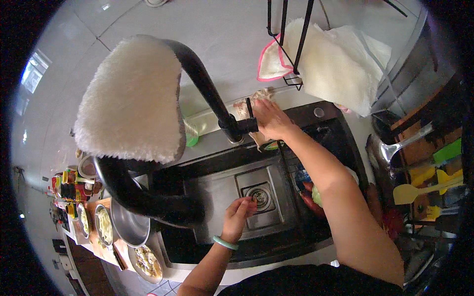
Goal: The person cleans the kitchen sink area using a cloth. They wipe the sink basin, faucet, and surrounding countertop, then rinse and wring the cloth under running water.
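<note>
My left hand [239,214] is over the steel sink basin [212,187], beside the drain [261,198]. Its fingers are pinched together, and I cannot make out what, if anything, is in them. A pale green bangle [225,242] circles that wrist. Beyond the basin, my right hand [270,118] lies with fingers stretched out on a stained rag [242,109], next to the lever [250,108] of the black faucet [210,89]. The faucet curves up toward me. A fluffy white cloth [131,101] hangs over its neck and hides part of it.
Left of the sink stand a metal bowl [131,224], plates of cut food [148,261] and several jars. A green cup [191,134] is behind the faucet. White towels [340,66] lie by a black wire rack [296,54]. At right are a ladle [395,148] and a yellow spatula [407,194].
</note>
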Tool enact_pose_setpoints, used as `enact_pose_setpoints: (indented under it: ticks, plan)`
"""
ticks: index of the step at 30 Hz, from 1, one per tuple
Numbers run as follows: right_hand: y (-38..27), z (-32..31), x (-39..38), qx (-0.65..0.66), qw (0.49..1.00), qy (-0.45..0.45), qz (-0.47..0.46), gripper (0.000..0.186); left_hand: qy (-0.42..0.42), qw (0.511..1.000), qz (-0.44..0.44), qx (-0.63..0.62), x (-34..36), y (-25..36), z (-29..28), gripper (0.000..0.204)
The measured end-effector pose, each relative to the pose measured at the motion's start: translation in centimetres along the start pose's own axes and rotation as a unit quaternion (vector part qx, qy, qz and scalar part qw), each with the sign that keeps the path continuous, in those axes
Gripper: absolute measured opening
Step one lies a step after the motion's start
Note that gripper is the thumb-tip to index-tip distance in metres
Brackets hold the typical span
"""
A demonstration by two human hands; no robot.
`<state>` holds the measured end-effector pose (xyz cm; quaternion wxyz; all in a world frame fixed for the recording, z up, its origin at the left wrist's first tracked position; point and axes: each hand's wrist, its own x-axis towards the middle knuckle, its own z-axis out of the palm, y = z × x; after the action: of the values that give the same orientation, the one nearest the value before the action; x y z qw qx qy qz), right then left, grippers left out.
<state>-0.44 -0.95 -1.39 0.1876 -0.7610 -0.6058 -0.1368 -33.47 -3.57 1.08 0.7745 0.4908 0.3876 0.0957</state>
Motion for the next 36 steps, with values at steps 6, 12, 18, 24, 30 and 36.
enact_pose_setpoints:
  ticks: [6,12,18,24,30,36]
  plan:
    - [-0.9,-1.8,1.6,0.009,0.997,-0.077,0.016,0.05,0.014,0.999,-0.011,0.036,1.0,-1.5,0.5,0.027]
    - [-8.2,-3.3,-4.2,-0.015,0.996,-0.087,0.011,0.061,0.014,0.999,0.019,0.046,1.3,-1.1,0.9,0.024]
    - [-8.0,-4.5,-0.9,0.03,0.985,-0.146,0.091,0.067,0.014,0.998,0.021,0.06,1.3,-0.1,0.1,0.024]
    - [-7.4,-3.7,-1.0,-0.036,0.974,-0.209,0.077,0.052,0.021,0.999,-0.015,0.042,1.3,-0.8,0.9,0.024]
    - [-2.5,-5.0,-5.7,-0.022,0.985,-0.099,0.138,0.055,-0.017,0.996,0.007,0.083,2.4,-0.1,1.8,0.024]
    - [2.9,-6.8,-7.5,-0.116,0.94,-0.088,0.307,0.066,-0.01,0.998,0.001,0.068,3.1,-1.3,0.2,0.024]
